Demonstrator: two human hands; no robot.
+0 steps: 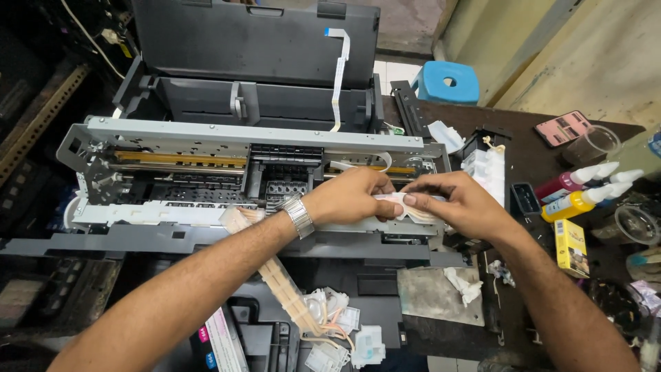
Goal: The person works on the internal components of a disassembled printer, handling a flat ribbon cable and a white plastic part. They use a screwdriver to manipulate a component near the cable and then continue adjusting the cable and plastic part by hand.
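- Left hand (351, 195) and right hand (458, 203) meet at frame centre, fingers pinching a white folded tissue (403, 205) over the opened printer (241, 172).
- Yellow box (571, 246) lies at right on the tabletop (537, 155), below ink bottles (585, 189).

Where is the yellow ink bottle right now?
The yellow ink bottle lies on its side at the right of the head view, on the dark table, just below the red ink bottle and above a small yellow box.
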